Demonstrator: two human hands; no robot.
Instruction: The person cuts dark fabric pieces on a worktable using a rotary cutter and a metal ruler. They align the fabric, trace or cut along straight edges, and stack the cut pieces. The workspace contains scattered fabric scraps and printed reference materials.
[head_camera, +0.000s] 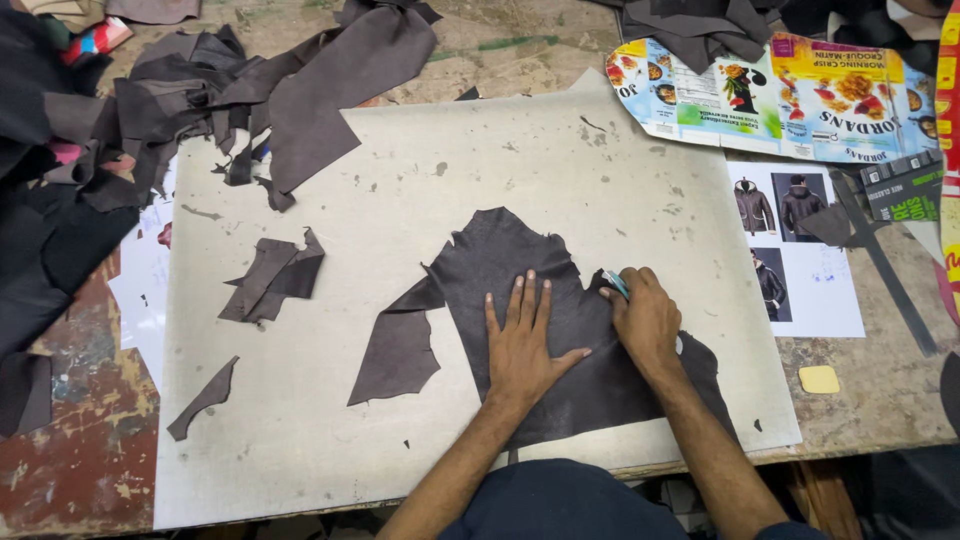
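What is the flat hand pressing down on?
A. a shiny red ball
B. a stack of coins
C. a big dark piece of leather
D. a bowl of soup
C: the left hand lies flat, fingers spread, on the big dark piece of leather on the grey cutting board, while the right hand grips a small light-blue tool at the leather's edge.

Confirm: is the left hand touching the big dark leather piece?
Touching. Head view shows the left hand pressed flat, fingers spread, on the leather piece.
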